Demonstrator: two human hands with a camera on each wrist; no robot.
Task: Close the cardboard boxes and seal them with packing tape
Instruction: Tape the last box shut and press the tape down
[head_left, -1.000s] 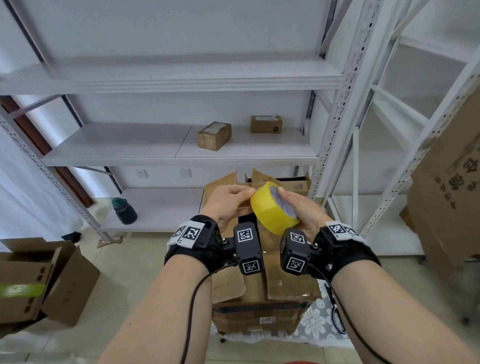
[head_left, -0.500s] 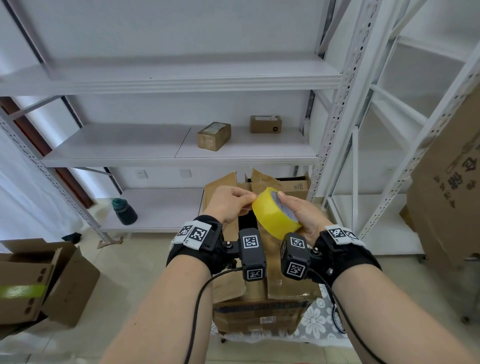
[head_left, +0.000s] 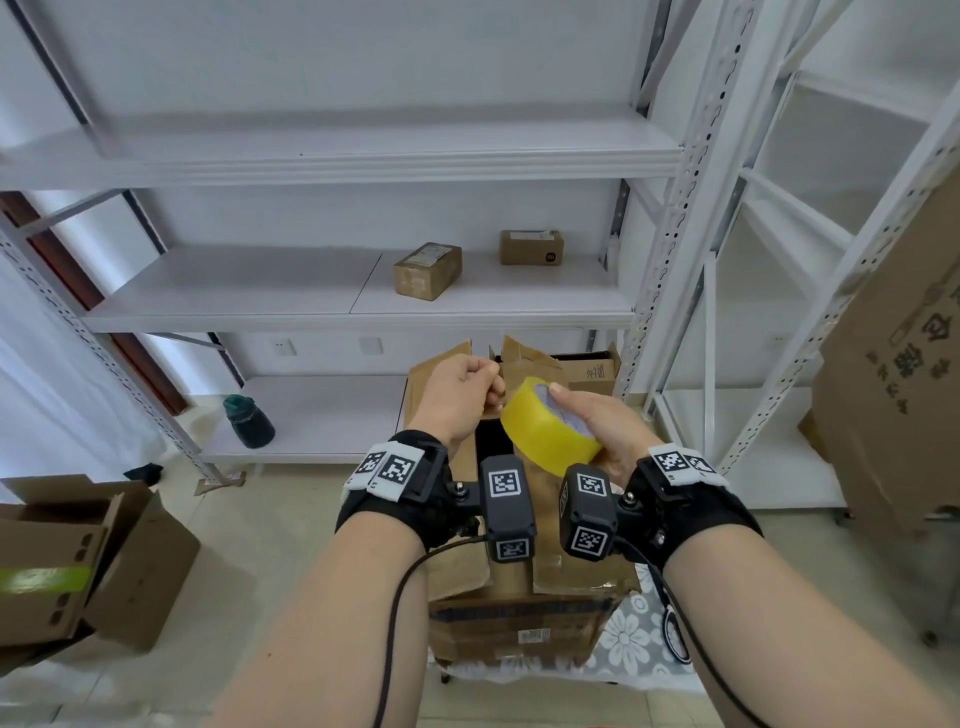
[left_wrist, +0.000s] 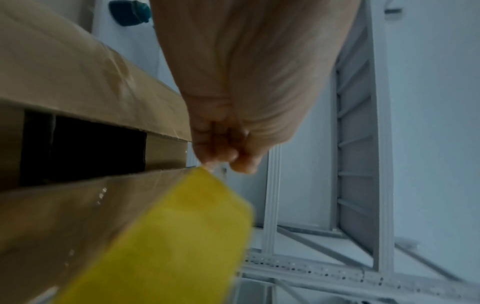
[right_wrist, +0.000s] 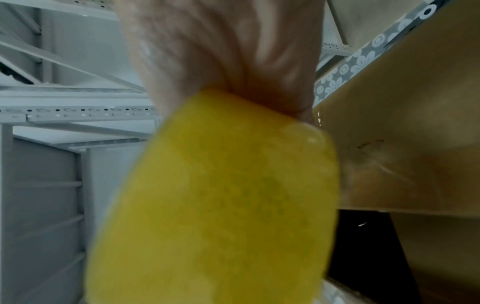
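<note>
A yellow roll of packing tape (head_left: 545, 434) is held up in front of me, above a large open cardboard box (head_left: 524, 582) whose flaps stand apart. My right hand (head_left: 584, 415) grips the roll, fingers over its core. My left hand (head_left: 467, 384) has its fingers curled and pinches the clear free end of the tape (left_wrist: 211, 165) at the roll's upper left edge. In the left wrist view the roll (left_wrist: 166, 242) is a blurred yellow mass below my left hand (left_wrist: 228, 152), with the dark gap between the box flaps (left_wrist: 83, 150) behind. The right wrist view is filled by the roll (right_wrist: 221, 201).
White metal shelving (head_left: 363, 306) stands behind the box, with two small closed cartons (head_left: 428, 270) on a shelf and a dark bottle (head_left: 249, 421) lower left. Another open carton (head_left: 88, 561) lies on the floor at left. A tall cardboard sheet (head_left: 904, 364) leans at right.
My left hand has drawn back to the left and up from the roll, pinching the tape end. The right hand has tilted the roll and lowered it slightly.
</note>
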